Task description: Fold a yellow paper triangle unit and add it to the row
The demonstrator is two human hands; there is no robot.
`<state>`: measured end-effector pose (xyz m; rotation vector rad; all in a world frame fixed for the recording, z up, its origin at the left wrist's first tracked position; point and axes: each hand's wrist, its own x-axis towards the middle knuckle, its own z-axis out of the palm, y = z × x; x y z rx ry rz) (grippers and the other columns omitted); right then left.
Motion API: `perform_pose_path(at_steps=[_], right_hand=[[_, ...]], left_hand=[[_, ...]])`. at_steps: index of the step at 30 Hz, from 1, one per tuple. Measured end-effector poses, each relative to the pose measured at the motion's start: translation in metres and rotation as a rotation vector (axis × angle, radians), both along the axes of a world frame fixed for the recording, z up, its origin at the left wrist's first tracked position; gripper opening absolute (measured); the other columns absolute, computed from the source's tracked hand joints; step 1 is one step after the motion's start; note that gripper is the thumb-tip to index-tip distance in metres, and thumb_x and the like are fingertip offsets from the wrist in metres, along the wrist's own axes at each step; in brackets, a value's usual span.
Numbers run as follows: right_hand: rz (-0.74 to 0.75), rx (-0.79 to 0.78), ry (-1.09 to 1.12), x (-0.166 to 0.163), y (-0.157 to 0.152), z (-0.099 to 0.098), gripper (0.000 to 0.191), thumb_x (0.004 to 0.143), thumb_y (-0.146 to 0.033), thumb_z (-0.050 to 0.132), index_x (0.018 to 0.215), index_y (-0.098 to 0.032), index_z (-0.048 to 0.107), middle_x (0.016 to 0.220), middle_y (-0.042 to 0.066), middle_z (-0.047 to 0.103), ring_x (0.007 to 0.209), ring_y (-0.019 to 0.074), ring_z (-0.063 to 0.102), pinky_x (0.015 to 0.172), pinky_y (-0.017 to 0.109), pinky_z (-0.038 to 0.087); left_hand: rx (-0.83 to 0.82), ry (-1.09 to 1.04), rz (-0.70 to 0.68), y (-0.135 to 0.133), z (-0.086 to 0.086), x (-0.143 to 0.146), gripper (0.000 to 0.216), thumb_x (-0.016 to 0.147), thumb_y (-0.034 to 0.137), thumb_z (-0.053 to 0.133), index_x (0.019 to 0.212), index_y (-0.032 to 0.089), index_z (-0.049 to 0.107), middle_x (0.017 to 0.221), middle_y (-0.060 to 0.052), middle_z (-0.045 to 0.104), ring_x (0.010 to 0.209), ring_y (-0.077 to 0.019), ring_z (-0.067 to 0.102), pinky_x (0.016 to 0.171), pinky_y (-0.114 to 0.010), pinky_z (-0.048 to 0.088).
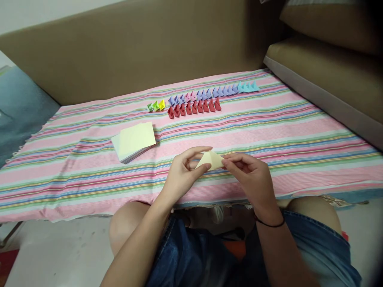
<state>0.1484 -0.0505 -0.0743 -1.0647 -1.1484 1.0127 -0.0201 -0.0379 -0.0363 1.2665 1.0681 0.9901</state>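
A pale yellow piece of folded paper (216,160), roughly triangular, is held between both hands just above the striped cloth. My left hand (187,167) grips its left side, thumb across the front and fingers behind. At its right corner, my right hand (249,173) pinches the paper between thumb and fingertips. Part of the paper's left side is hidden by the left thumb. To the left of the hands lies a stack of square paper sheets (137,137), with a pale yellow sheet on top.
Red folded paper boats (194,107) stand in a row beyond the hands. Behind them run purple, pink and light blue boats (221,91), with green and yellow ones (156,106) to the left. A brown backrest (143,48) and cushions (323,75) border the pink striped cloth (89,175).
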Motion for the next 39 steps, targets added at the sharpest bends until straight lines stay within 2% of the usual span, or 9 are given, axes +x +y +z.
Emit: perform_pose_path(at_steps=[3,5,9,11,13,20,25,33,39], right_hand=[[-0.024,-0.022,0.022,-0.003,-0.001,0.001,0.011,0.077,-0.027,0.071,0.071,-0.019,0.066,0.086,0.004,0.071,0.08,0.0165,0.068,0.072,0.028,0.057],[-0.029,-0.02,0.01,-0.003,-0.002,0.001,0.012,0.076,-0.028,0.071,0.071,-0.019,0.064,0.086,0.004,0.07,0.081,0.017,0.067,0.072,0.029,0.057],[-0.026,0.03,-0.072,-0.004,-0.004,0.003,0.011,0.077,-0.027,0.07,0.072,-0.02,0.063,0.086,0.004,0.068,0.083,0.0178,0.066,0.073,0.031,0.057],[-0.025,0.056,-0.107,-0.003,-0.005,0.004,0.01,0.078,-0.027,0.069,0.073,-0.02,0.063,0.085,0.004,0.067,0.084,0.0181,0.065,0.075,0.031,0.057],[-0.021,0.075,-0.128,-0.003,-0.006,0.006,0.01,0.079,-0.028,0.068,0.074,-0.021,0.063,0.085,0.004,0.066,0.085,0.0184,0.065,0.075,0.032,0.057],[0.022,0.012,-0.129,-0.004,-0.009,0.013,0.011,0.078,-0.031,0.07,0.079,-0.022,0.065,0.079,0.002,0.066,0.077,0.0164,0.064,0.069,0.028,0.055],[-0.041,-0.005,-0.123,-0.007,-0.011,0.013,0.013,0.077,-0.03,0.071,0.074,-0.021,0.064,0.079,0.002,0.065,0.076,0.0157,0.063,0.069,0.027,0.055],[-0.053,0.0,-0.152,-0.007,-0.01,0.012,0.012,0.077,-0.03,0.07,0.073,-0.021,0.063,0.076,0.002,0.065,0.072,0.0158,0.063,0.065,0.027,0.054],[-0.048,-0.022,-0.15,-0.008,-0.011,0.014,0.013,0.077,-0.031,0.07,0.073,-0.021,0.063,0.074,0.002,0.065,0.071,0.016,0.063,0.064,0.028,0.054]], left_hand=[[-0.022,-0.069,-0.034,0.0,0.001,0.0,0.061,0.073,0.018,0.072,0.13,0.024,0.051,0.098,-0.005,0.072,0.074,-0.0133,0.069,0.066,-0.02,0.052],[-0.053,-0.097,-0.029,0.0,0.001,0.001,0.064,0.073,0.019,0.073,0.132,0.022,0.048,0.095,-0.005,0.073,0.076,-0.0145,0.07,0.069,-0.022,0.053],[-0.111,-0.123,-0.014,-0.001,-0.001,0.005,0.044,0.073,0.028,0.074,0.112,0.014,0.063,0.086,-0.006,0.074,0.078,-0.0173,0.07,0.076,-0.026,0.055],[-0.12,-0.112,-0.017,-0.001,-0.002,0.007,0.033,0.072,0.032,0.074,0.098,0.012,0.069,0.084,-0.006,0.075,0.077,-0.0183,0.07,0.078,-0.028,0.054],[-0.119,-0.104,-0.019,-0.002,-0.002,0.008,0.029,0.073,0.035,0.073,0.092,0.012,0.071,0.082,-0.006,0.075,0.076,-0.0185,0.07,0.078,-0.029,0.054],[-0.073,-0.049,-0.027,-0.005,0.0,0.007,0.025,0.074,0.034,0.074,0.088,0.014,0.072,0.075,-0.003,0.074,0.07,-0.015,0.068,0.066,-0.022,0.05],[-0.089,-0.069,-0.036,-0.005,0.0,0.009,0.025,0.072,0.033,0.075,0.086,0.013,0.072,0.073,-0.003,0.073,0.07,-0.0154,0.068,0.069,-0.023,0.051],[-0.104,-0.098,-0.074,-0.004,0.001,0.01,0.027,0.072,0.036,0.074,0.087,0.014,0.072,0.075,-0.003,0.073,0.07,-0.0162,0.069,0.074,-0.026,0.053],[-0.112,-0.052,-0.082,-0.003,0.003,0.007,0.029,0.074,0.04,0.072,0.089,0.015,0.072,0.07,-0.001,0.071,0.065,-0.0147,0.066,0.066,-0.024,0.052]])
